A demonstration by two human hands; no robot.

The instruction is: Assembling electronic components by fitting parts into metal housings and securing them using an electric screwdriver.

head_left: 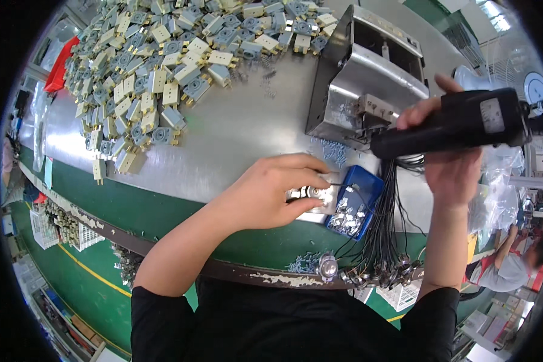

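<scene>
In the head view we see the left hand (pixel 277 190) curved, thumb and fingers narrowly spaced about a small, shiny metal part (pixel 311 192) at a flat, silvery metal plate (pixel 329 200); we cannot tell whether they clasp it. The right hand (pixel 455 169) is closed around a black, cylindrical power tool (pixel 443 123), its blunt end near a box-shaped, bare-metal machine (pixel 344 99). Just right of the plate we find a blue, rectangular plastic tray (pixel 377 186) of small metal pieces, beside a bundle of thin black cables (pixel 389 211).
</scene>
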